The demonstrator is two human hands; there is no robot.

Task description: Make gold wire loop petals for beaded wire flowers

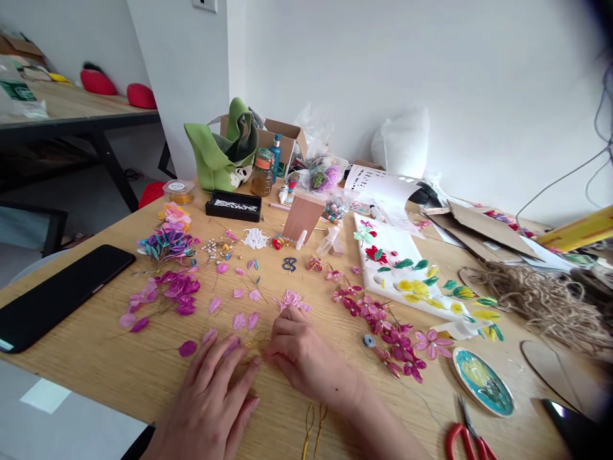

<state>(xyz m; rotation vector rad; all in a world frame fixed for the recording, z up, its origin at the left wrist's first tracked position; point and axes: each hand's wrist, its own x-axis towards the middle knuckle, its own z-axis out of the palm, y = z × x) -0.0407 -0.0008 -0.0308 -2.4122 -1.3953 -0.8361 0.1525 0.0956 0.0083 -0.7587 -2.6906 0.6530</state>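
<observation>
My left hand (pixel 211 396) lies on the wooden table with its fingers outstretched and apart, fingertips among loose petals. A dark magenta petal (pixel 188 348) with a thin stem is just left of them. My right hand (pixel 299 351) is closed, thumb and fingers pressed together low over the table; whatever is between them is hidden. Thin gold wire (pixel 253 344) shows in the gap between my hands. Beyond lie pale pink petals (pixel 239 321) and a bunch of pink stamens (pixel 293 300). Two looped gold wires (pixel 309 427) rest near my right forearm.
Finished-looking magenta flowers (pixel 395 338) lie to the right, near red-handled pliers (pixel 467 434) and a painted oval dish (pixel 483 382). A white foam board (pixel 393 255) bears yellow and green pieces. A black phone (pixel 62 291) is at left; a green bag (pixel 215 153) stands behind.
</observation>
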